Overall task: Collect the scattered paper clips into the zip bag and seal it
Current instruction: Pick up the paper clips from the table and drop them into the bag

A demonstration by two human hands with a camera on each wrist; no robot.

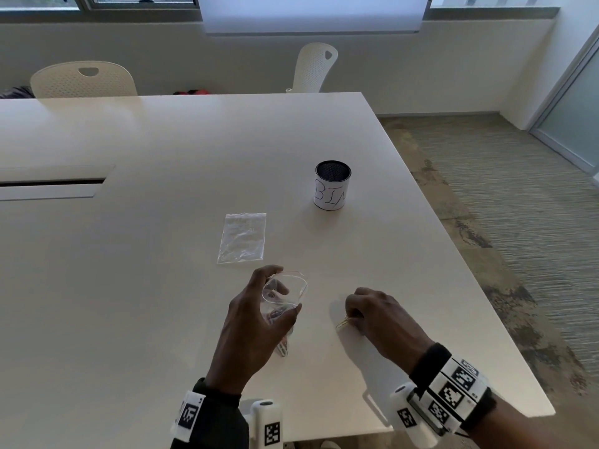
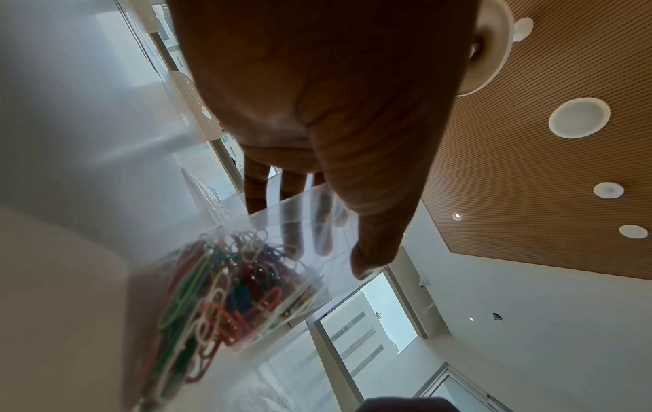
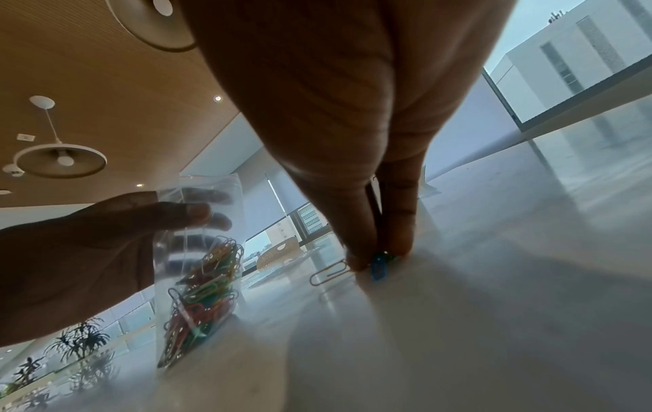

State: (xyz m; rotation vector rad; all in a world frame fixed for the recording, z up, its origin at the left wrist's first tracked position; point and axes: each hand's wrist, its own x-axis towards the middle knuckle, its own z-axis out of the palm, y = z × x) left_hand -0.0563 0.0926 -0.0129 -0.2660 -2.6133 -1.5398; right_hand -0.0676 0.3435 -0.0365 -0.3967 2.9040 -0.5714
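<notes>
My left hand (image 1: 259, 306) holds a clear zip bag (image 1: 285, 293) upright with its mouth open; its bottom rests on the white table (image 1: 162, 140). Several coloured paper clips (image 2: 219, 290) fill the lower part of the bag (image 3: 201, 267). To its right, my right hand (image 1: 355, 314) is down on the table, fingertips (image 3: 356, 259) pinching a blue paper clip (image 3: 378, 267). A bare metal clip (image 3: 328, 275) lies beside the thumb; in the head view it looks gold (image 1: 343, 323).
A second, empty zip bag (image 1: 242, 238) lies flat beyond my left hand. A black mesh cup with a white label (image 1: 332, 185) stands further back right. The table's right edge (image 1: 470, 270) runs near my right hand. Two white chairs stand behind the table.
</notes>
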